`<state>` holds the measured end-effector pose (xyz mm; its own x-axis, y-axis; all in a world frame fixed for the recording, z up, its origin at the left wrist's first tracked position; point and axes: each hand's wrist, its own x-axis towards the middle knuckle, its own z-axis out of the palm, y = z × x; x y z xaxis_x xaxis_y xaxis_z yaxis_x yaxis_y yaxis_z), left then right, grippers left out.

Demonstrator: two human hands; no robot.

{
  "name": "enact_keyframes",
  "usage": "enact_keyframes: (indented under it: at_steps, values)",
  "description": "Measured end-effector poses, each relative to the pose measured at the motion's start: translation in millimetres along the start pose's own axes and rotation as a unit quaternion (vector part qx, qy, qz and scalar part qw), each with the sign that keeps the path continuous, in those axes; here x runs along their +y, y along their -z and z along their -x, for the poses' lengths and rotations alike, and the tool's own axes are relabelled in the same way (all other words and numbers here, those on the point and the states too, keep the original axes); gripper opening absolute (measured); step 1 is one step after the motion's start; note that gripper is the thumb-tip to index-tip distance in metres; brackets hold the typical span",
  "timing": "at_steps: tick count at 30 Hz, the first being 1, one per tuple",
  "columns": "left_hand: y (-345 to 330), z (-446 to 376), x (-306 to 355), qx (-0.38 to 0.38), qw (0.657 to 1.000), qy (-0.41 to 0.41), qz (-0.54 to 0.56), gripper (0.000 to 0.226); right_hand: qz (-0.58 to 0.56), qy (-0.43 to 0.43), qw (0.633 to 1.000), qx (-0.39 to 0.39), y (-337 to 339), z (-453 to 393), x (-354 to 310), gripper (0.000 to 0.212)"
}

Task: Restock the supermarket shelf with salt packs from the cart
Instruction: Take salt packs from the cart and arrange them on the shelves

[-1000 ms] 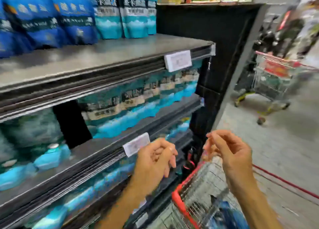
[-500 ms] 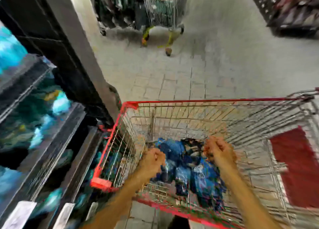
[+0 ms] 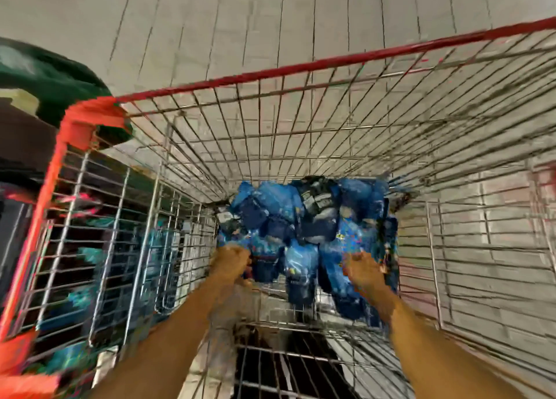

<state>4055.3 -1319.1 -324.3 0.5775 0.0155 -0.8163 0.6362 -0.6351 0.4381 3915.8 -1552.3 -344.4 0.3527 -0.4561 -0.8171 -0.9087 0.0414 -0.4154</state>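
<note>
A pile of blue salt packs point(image 3: 304, 218) lies at the bottom of the wire cart point(image 3: 301, 70), which has a red rim. Both my arms reach down into the basket. My left hand point(image 3: 230, 263) is at the near left edge of the pile, with its fingers curled against a pack. My right hand point(image 3: 365, 270) is at the near right side, its knuckles over a blue pack. The frame is heavily blurred, so I cannot tell whether either hand grips a pack.
Through the cart's left wire wall I see the lower shelf levels with teal packs point(image 3: 90, 254). A dark green shape point(image 3: 54, 76) sits beyond the cart's red corner point(image 3: 81, 121). Grey tiled floor point(image 3: 270, 16) lies ahead.
My view has swung from the shelf down into the cart. Both hands have dropped from chest height to the pile of blue packs at the cart's bottom.
</note>
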Motion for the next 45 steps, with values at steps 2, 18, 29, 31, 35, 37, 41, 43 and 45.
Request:
enact_keyframes:
  at_steps: [2, 18, 29, 31, 35, 37, 41, 43, 45]
  values:
    - [-10.0, -32.8, -11.9, 0.0, 0.999, -0.001, -0.04, 0.027, 0.056, 0.011, 0.998, 0.028, -15.4, -23.5, 15.1, 0.033]
    - [-167.0, -108.4, -137.4, -0.09, 0.991, 0.033, -0.092, 0.055, 0.31, -0.093, 0.93, 0.172, -72.8, -70.0, 121.1, 0.101]
    - [-215.9, -87.2, -144.6, 0.094, 0.983, 0.038, -0.155, 0.079, 0.368, 0.115, 0.905, 0.179, -85.0, -79.8, 158.8, 0.056]
    - [-210.4, -90.5, -144.1, 0.064, 0.986, 0.047, -0.148, 0.057, 0.334, 0.171, 0.908, 0.185, -89.1, -74.8, 165.7, 0.036]
    - [-195.4, -89.4, -146.5, 0.0, 0.989, 0.047, -0.138, 0.057, 0.165, 0.12, 0.971, 0.127, -82.6, -68.5, 165.5, 0.038]
    - [-183.9, -84.5, -144.6, -0.053, 0.989, 0.051, -0.128, 0.077, 0.068, 0.085, 0.991, 0.083, -70.9, -69.9, 157.4, 0.055]
    - [-147.9, -62.7, -132.5, -0.113, 0.988, 0.063, -0.082, 0.062, -0.157, 0.01, 0.988, 0.008, -39.4, -61.9, 127.1, 0.047]
    - [-125.1, -47.2, -116.0, -0.135, 0.987, 0.071, -0.054, 0.047, -0.22, -0.023, 0.974, -0.044, -25.8, -46.0, 105.5, 0.042]
    - [-99.3, -30.0, -94.4, -0.138, 0.987, 0.074, -0.02, 0.041, -0.287, -0.061, 0.954, -0.065, -14.2, -26.1, 81.9, 0.042]
